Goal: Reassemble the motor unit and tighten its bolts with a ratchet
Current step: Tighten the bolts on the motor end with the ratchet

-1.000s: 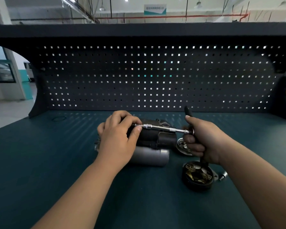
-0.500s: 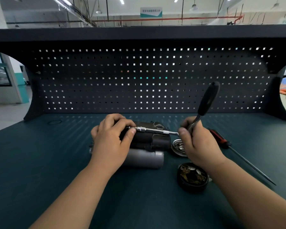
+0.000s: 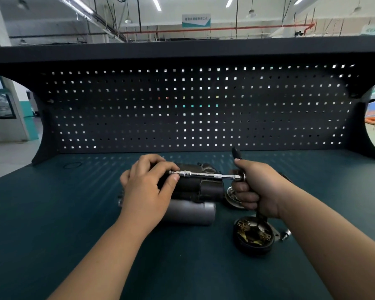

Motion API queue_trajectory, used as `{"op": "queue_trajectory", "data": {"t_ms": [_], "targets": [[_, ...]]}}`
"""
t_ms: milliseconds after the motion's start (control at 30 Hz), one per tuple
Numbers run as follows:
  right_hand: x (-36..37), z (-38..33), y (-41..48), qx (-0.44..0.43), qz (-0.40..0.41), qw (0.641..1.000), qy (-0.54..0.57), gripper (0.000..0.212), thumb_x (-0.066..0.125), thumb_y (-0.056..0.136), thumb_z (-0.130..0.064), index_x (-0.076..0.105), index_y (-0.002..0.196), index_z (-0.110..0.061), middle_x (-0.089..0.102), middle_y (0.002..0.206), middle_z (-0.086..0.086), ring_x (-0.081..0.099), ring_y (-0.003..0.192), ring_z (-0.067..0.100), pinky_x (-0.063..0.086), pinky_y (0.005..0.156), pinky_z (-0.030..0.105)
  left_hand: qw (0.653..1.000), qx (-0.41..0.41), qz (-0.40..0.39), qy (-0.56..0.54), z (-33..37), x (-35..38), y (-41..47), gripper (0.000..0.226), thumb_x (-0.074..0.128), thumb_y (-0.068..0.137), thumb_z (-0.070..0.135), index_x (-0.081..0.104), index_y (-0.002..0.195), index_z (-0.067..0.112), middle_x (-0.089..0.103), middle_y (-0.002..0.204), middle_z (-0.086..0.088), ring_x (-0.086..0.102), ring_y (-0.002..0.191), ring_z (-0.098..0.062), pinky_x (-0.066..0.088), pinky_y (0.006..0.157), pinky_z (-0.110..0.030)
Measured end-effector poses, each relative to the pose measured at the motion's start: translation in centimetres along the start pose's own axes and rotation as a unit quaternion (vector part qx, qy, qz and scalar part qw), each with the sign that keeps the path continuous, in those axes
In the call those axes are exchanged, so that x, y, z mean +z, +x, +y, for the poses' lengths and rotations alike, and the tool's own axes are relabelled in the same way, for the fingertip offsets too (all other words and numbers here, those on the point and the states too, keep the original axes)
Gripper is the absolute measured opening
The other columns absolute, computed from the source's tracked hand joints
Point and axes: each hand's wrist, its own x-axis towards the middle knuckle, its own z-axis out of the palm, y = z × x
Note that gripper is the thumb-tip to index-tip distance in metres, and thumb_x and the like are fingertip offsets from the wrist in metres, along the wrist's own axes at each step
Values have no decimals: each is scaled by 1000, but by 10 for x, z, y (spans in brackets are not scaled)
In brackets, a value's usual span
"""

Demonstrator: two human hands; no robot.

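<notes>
The motor unit (image 3: 195,200), a dark housing above a grey cylinder, lies on its side at the bench's middle. My left hand (image 3: 148,190) curls over its left end, thumb and forefinger pinching the socket end of the chrome extension bar (image 3: 206,175). That bar runs right to the ratchet (image 3: 236,153), whose black handle my right hand (image 3: 258,189) grips in a fist. A round black brush-holder cap (image 3: 253,236) sits open side up in front of my right hand. A shiny metal end piece (image 3: 231,197) lies between motor and right hand.
The bench has a dark green mat (image 3: 52,213). A black perforated back panel (image 3: 193,109) with a shelf on top closes off the far side. A small metal bolt or socket (image 3: 286,233) lies right of the cap. A thin ring (image 3: 72,164) lies far left.
My right hand swung the ratchet handle up and to the right, then back down toward me into my fist. The left hand stayed on the motor and socket end. My right forearm covers the red screwdriver seen earlier.
</notes>
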Motion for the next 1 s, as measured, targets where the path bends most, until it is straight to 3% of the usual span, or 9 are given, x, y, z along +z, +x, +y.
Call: {"op": "queue_trajectory", "data": {"t_ms": [200,300,400,500,600,733,833,900,1000], "targets": [[5,0,-3,-28,22,999,-7,27,37,100,-38,42,83,-18,32,41,-2,21,27,12,19,31,17,1000,-10,5,-6,3,-1,0,17,55,82,40,67,94,37,45,105,18,44,105,-7,14,94,-27],[7,4,-2,-114,81,983,-116,32,37,99,-37,45,79,-13,36,43,-2,29,32,15,25,38,21,1000,-8,7,-5,3,-1,0,18,55,82,41,67,94,36,44,104,19,44,104,-7,13,93,-25],[2,17,-2,-286,173,895,-296,36,31,95,-47,45,79,-18,49,55,-8,45,49,12,31,51,31,1000,-9,6,-4,2,0,0,16,55,82,41,67,93,37,44,104,20,44,105,-6,13,92,-23],[-11,29,-3,-398,164,795,-428,22,36,90,-43,39,98,-23,53,69,-12,57,67,20,36,60,35,1000,-5,4,-1,1,0,1,10,64,86,33,67,94,37,45,105,19,45,105,-8,14,93,-26],[-18,33,1,-433,166,759,-457,23,47,94,-29,42,111,-15,51,73,-16,64,75,29,43,65,38,1000,-4,7,2,1,1,0,10,65,86,32,67,94,36,45,104,19,45,104,-8,15,93,-27],[-13,32,1,-435,151,790,-405,9,38,93,-39,36,96,-31,51,63,-11,53,58,5,33,57,32,1000,3,5,0,0,0,0,18,56,84,39,66,99,36,44,105,19,42,103,-3,11,95,-17],[-7,24,0,-382,143,848,-339,22,31,92,-46,44,88,-29,48,61,-9,46,56,4,33,55,33,1000,4,-3,4,0,-1,-1,24,52,85,40,62,107,36,43,108,19,38,104,0,12,95,-21],[-4,14,0,-295,140,898,-296,40,31,93,-52,53,93,-19,49,62,-8,47,58,8,37,58,33,1000,5,-5,4,1,-1,-1,22,52,86,40,61,105,35,43,108,19,39,104,0,13,95,-22],[-5,10,2,-98,49,964,-241,50,34,97,-55,51,81,-11,46,50,-2,37,37,13,30,43,24,1000,12,2,11,1,-1,-2,17,54,85,37,63,98,34,46,106,17,44,104,-5,13,92,-21]]}}
